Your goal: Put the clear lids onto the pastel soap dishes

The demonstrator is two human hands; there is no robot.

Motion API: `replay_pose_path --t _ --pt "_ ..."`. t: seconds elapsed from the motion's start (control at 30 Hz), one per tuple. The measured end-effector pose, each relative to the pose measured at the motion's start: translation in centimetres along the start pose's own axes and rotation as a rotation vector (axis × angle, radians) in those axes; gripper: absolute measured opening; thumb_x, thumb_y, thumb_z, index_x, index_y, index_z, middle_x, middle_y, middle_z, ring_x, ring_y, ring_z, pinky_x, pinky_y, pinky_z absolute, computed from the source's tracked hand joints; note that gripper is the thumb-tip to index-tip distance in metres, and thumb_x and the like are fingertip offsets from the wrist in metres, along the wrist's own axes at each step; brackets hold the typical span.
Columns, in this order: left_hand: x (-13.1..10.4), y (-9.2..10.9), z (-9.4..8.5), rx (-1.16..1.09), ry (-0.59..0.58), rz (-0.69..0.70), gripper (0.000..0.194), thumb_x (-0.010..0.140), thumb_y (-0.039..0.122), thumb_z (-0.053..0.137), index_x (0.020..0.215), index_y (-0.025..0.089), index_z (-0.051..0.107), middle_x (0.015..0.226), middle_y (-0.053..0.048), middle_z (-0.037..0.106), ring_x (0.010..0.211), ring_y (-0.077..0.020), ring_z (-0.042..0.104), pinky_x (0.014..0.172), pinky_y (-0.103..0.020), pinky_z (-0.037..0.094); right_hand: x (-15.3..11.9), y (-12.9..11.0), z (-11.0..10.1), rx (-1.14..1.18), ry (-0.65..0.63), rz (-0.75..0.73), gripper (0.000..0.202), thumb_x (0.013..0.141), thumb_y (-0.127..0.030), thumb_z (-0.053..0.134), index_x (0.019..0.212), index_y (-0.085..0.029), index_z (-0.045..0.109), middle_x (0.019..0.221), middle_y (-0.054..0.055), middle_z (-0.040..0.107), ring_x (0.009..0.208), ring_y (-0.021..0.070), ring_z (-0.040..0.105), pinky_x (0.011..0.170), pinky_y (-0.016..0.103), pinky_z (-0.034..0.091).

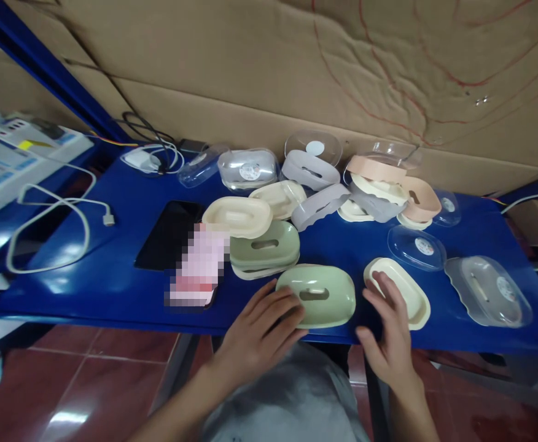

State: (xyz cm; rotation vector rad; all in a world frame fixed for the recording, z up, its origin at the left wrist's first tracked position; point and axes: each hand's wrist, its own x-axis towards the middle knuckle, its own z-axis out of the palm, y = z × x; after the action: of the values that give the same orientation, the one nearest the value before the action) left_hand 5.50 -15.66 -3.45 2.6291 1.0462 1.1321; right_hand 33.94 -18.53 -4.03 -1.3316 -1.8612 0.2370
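A green oval plastic dish (336, 310), like a soap dish with a long slot in its floor, lies near the table's front edge. My left hand (262, 328) rests against its left end, fingers stretched and slightly apart over the rim; its thumb is hidden. To the right, my right hand (389, 334) is open, holding nothing, its fingertips over the left side of a cream oval dish (416, 301). Behind the green dish, another green slotted dish (287, 239) sits on a cream piece. A cream dish (236, 215) overlaps that stack's back edge.
Behind are grey dishes (310, 172), peach slotted pieces (419, 196) and clear lids (248, 167). At right are a clear lid (416, 247) and a lidded grey dish (490, 291). Left lie a black tablet-like slab (163, 236), a blurred pink item (199, 264) and a white cable (87, 227).
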Motion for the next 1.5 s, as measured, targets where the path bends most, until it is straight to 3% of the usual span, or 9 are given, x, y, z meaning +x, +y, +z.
replay_pose_path --t 0.1,0.2,0.4,0.6,0.87,1.1,1.27,1.4,1.5 --pt "0.4 0.1 0.3 0.017 -0.068 -0.018 0.020 0.107 0.023 0.064 0.124 0.014 0.070 0.125 -0.012 0.076 0.128 -0.0273 0.070 0.119 -0.053 0.056 0.7 -0.3 0.1 -0.101 -0.263 -0.041 0.061 0.104 -0.038 0.067 0.161 -0.032 0.047 0.177 0.012 0.028 0.160 0.0389 0.039 0.121 0.061 0.052" --pt "0.4 0.1 0.3 0.030 -0.077 -0.034 0.022 0.107 0.021 0.062 0.128 0.014 0.068 0.139 -0.016 0.070 0.140 -0.0313 0.063 0.119 -0.055 0.056 1.2 -0.6 0.4 -0.140 -0.357 -0.032 0.062 0.105 -0.035 0.066 0.163 -0.034 0.044 0.178 0.011 0.030 0.161 0.0355 0.040 0.121 0.056 0.053" --pt "0.0 0.3 0.4 0.045 -0.058 -0.117 0.035 0.106 0.020 0.065 0.141 0.017 0.062 0.151 -0.020 0.060 0.146 -0.0358 0.058 0.112 -0.051 0.061 1.2 -0.7 0.5 -0.115 -0.299 0.048 0.060 0.104 -0.038 0.068 0.160 -0.032 0.047 0.179 0.011 0.026 0.162 0.0370 0.036 0.120 0.058 0.054" --pt "0.0 0.3 0.6 0.064 -0.023 -0.084 0.020 0.102 0.019 0.071 0.121 0.017 0.069 0.138 -0.015 0.070 0.137 -0.0316 0.065 0.113 -0.048 0.060 1.6 -0.8 0.2 -0.103 -0.351 -0.013 0.055 0.104 -0.033 0.067 0.157 -0.032 0.053 0.180 0.009 0.025 0.162 0.0354 0.037 0.122 0.057 0.051" --pt "-0.1 0.1 0.6 0.090 -0.047 -0.021 0.016 0.104 0.019 0.068 0.120 0.016 0.070 0.130 -0.011 0.077 0.137 -0.0301 0.066 0.111 -0.045 0.060 1.6 -0.8 0.2 -0.134 -0.347 -0.177 0.043 0.105 -0.024 0.064 0.148 -0.033 0.064 0.173 0.005 0.042 0.165 0.0332 0.032 0.121 0.063 0.051" --pt "-0.1 0.0 0.5 0.064 -0.098 -0.024 0.017 0.103 0.020 0.068 0.120 0.016 0.071 0.132 -0.011 0.076 0.139 -0.0297 0.065 0.112 -0.045 0.061 1.8 -1.0 0.3 -0.136 -0.326 -0.204 0.030 0.101 -0.022 0.068 0.131 -0.027 0.073 0.155 0.007 0.064 0.158 0.0327 0.044 0.118 0.061 0.055" --pt "0.0 -0.1 0.3 0.014 -0.150 -0.027 0.017 0.104 0.016 0.064 0.119 0.018 0.071 0.134 -0.011 0.074 0.140 -0.0289 0.063 0.112 -0.046 0.061 1.4 -1.2 0.5 -0.134 -0.362 -0.234 0.036 0.102 -0.021 0.067 0.138 -0.026 0.069 0.153 0.008 0.065 0.157 0.0322 0.046 0.116 0.058 0.057" --pt "0.1 -0.1 0.3 -0.038 -0.131 -0.036 0.018 0.105 0.020 0.063 0.121 0.016 0.071 0.135 -0.012 0.074 0.140 -0.0288 0.063 0.112 -0.045 0.061 2.2 0.6 -1.9 -0.136 -0.287 -0.201 0.047 0.104 -0.024 0.062 0.151 -0.030 0.061 0.160 0.009 0.059 0.153 0.0330 0.051 0.118 0.061 0.053" --pt "0.2 -0.1 0.1 -0.057 -0.132 -0.038 0.018 0.106 0.019 0.061 0.120 0.015 0.071 0.135 -0.013 0.074 0.140 -0.0286 0.063 0.112 -0.045 0.061 3.7 4.5 -5.2 -0.311 -0.097 -0.069 0.050 0.107 -0.021 0.052 0.155 -0.032 0.058 0.157 0.009 0.061 0.153 0.0338 0.051 0.124 0.065 0.044"
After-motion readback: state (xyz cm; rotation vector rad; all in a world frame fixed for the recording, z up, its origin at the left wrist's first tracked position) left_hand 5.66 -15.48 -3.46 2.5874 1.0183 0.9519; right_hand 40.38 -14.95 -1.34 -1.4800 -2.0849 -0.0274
